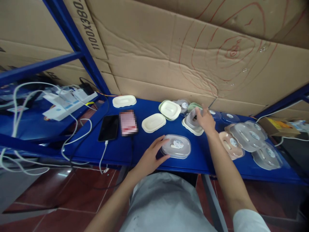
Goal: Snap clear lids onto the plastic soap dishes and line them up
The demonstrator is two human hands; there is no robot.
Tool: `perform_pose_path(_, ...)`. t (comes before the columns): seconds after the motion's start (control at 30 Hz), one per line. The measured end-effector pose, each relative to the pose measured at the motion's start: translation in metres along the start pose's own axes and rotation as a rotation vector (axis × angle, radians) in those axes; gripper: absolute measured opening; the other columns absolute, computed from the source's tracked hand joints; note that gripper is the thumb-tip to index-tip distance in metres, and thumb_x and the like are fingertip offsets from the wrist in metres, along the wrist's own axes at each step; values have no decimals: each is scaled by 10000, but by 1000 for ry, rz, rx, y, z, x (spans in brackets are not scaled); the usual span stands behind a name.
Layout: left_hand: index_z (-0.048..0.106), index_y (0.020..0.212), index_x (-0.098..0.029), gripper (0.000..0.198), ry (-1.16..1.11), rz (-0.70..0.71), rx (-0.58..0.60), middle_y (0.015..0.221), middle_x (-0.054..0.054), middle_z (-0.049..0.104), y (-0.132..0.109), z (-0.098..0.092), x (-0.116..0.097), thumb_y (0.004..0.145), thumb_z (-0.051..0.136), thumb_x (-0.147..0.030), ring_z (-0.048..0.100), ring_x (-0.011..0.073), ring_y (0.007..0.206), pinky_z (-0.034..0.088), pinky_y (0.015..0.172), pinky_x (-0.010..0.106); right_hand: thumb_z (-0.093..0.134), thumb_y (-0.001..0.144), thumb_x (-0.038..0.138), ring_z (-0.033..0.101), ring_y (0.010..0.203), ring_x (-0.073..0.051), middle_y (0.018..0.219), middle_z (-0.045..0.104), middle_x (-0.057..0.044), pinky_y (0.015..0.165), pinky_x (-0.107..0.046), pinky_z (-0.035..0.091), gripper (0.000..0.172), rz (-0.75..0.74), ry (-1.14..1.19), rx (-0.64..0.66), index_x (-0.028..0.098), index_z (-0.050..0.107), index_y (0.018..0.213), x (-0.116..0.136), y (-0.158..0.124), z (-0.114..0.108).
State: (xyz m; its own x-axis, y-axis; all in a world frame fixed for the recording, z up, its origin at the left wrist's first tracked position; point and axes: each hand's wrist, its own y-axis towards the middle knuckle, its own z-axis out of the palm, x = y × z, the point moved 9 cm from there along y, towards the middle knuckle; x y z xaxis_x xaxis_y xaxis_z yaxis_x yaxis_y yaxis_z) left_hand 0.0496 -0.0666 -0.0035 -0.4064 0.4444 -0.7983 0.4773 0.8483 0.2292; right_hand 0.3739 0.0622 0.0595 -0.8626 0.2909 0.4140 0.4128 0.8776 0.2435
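Observation:
My left hand (151,156) rests at the left side of a closed clear-lidded oval box (176,146) near the front edge of the blue shelf (116,149), fingers curled against it. My right hand (205,120) reaches further back, its fingers around a clear lid (192,117) tilted over a cream tray (190,127). A cream oval tray (154,122) and a pale green one (169,110) lie just left of it.
A black phone (108,127) on a white cable and a red card pack (128,122) lie at left. Clear lids and a pink tray (231,145) are stacked at right. A power strip (69,101) with cables sits far left. Cardboard (169,48) backs the shelf.

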Motion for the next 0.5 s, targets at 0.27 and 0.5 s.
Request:
perform_pose_path(0.27, 493, 1559, -321, 603, -4, -5, 10, 1689, 87, 427, 0, 2, 0, 998, 713, -327, 439, 291, 1562, 382, 1298, 475, 435, 1091, 495, 509, 1419, -440, 1574, 439, -351, 1067, -699, 465, 603, 348, -68, -99, 59, 533, 1496, -73, 67, -47)
perform_pose_path(0.5, 505, 1550, -337, 582, -9, -13, 18, 1692, 80, 421, -1, 2, 0, 1005, 707, -340, 438, 293, 1561, 387, 1295, 487, 677, 1027, 416, 674, 1169, -247, 1379, 646, -111, 985, -476, 601, 407, 382, -197, -14, 192, 632, 1364, -101, 76, -31)
